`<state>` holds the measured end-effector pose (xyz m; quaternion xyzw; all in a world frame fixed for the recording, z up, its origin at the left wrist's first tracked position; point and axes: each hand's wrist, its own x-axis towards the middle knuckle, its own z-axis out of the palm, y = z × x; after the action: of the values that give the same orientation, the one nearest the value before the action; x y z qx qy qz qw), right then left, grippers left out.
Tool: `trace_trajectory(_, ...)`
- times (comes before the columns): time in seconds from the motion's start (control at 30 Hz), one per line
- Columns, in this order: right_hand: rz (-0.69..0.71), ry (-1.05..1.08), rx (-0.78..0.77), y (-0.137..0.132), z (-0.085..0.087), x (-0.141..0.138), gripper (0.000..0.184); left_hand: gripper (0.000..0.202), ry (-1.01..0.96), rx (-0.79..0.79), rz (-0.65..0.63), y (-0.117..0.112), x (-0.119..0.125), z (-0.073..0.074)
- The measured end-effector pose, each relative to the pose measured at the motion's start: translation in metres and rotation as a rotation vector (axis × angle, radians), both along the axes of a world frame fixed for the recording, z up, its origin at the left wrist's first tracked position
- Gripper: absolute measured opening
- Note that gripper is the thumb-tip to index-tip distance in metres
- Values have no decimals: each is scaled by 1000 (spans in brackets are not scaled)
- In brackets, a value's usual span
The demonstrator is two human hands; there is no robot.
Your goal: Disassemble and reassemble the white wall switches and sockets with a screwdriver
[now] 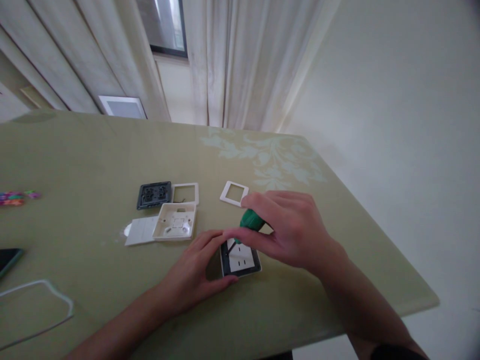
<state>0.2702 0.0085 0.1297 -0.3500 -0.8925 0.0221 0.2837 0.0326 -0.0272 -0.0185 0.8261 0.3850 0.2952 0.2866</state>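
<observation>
A wall socket (245, 261) with a white face and dark surround lies on the table, slots facing up. My left hand (202, 262) grips it from the left, fingers at its far edge and thumb at the near edge. In my right hand (288, 225) is a screwdriver (250, 220) with a green handle, held tilted above the socket. Its thin shaft runs down to the left, and the tip meets the dark surround near the left side. Whether a screw sits under the tip is too small to tell.
Left of the socket are a white back box (175, 221), a dark switch plate (153, 195), a white frame (186, 192) and a white flat plate (140, 231). Another white frame (234, 194) lies behind. A white cable (48, 285) and a dark-screened device (9, 259) lie far left.
</observation>
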Motion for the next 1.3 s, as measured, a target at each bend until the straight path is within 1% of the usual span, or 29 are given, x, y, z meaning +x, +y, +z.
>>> trace_trajectory(0.03, 20, 5, -11, 0, 2, 0, 22, 77, 0, 5, -5, 0, 0, 0)
trace_trajectory(0.07, 74, 20, -35, 0, 3, 0, 20, 78, -1, 8, -14, 0, 0, -1)
trace_trajectory(0.13, 230, 43, -88, -1, 7, -1, 15, 77, -2, -2, -27, 1, 0, 0)
trace_trajectory(0.2, 362, 35, -114, -1, 8, -3, 10, 72, 3, -26, -26, 2, -1, 2)
trace_trajectory(0.23, 390, 28, -116, -2, 9, -4, 10, 68, 4, -36, -25, 2, -1, 3)
trace_trajectory(0.27, 382, 22, -105, -2, 9, -5, 11, 64, 2, -42, -26, 2, -1, 5)
trace_trajectory(0.3, 341, 14, -80, -3, 8, -5, 12, 60, -2, -44, -30, 2, -1, 7)
trace_trajectory(0.4, 137, 9, 10, -6, 7, -5, 18, 56, 10, -43, -28, 2, -1, 9)
trace_trajectory(0.43, 114, 13, 7, -6, 7, -5, 20, 58, 15, -44, -22, 2, -1, 8)
trace_trajectory(0.47, 133, 19, -14, -7, 8, -5, 19, 62, 18, -46, -19, 2, -1, 7)
trace_trajectory(0.53, 253, 19, -87, -7, 10, -5, 15, 70, 5, -42, -28, 2, -1, 4)
trace_trajectory(0.6, 364, 1, -154, -7, 12, -4, 13, 74, -8, -37, -47, 3, -2, 1)
trace_trajectory(0.63, 366, -1, -164, -6, 13, -4, 14, 74, -11, -35, -51, 4, -2, 0)
trace_trajectory(0.67, 329, 0, -153, -6, 13, -3, 15, 73, -13, -33, -51, 4, -2, -1)
trace_trajectory(0.73, 180, 1, -91, -6, 11, -2, 13, 73, -15, -24, -51, 5, -3, -2)
trace_trajectory(0.77, 107, 0, -61, -6, 11, -2, 15, 73, -15, -22, -52, 5, -3, -1)
trace_trajectory(0.8, 64, -7, -53, -7, 11, -2, 19, 74, -14, -19, -54, 5, -3, -1)
trace_trajectory(0.83, 63, -14, -62, -7, 11, -2, 22, 76, -16, -16, -57, 4, -3, -1)
trace_trajectory(0.87, 96, -20, -83, -8, 12, -2, 22, 77, -18, -14, -58, 4, -3, -1)
trace_trajectory(0.97, 249, -40, -153, -9, 16, -2, 18, 78, -20, -13, -57, 4, -4, -2)
trace_trajectory(1.0, 266, -39, -158, -9, 16, -2, 18, 78, -17, -13, -57, 4, -4, -2)
trace_trajectory(1.07, 212, -31, -129, -9, 16, -1, 18, 75, -8, -13, -62, 5, -4, -2)
trace_trajectory(1.17, 46, -37, -39, -8, 13, -1, 21, 74, -4, -15, -70, 5, -3, -1)
trace_trajectory(1.2, 39, -43, -37, -8, 13, -1, 23, 74, -6, -16, -68, 6, -3, -1)
trace_trajectory(1.23, 76, -49, -50, -8, 13, -1, 21, 74, -8, -19, -65, 6, -3, -1)
trace_trajectory(1.3, 227, -58, -93, -9, 15, -1, 17, 75, -11, -23, -66, 5, -2, 0)
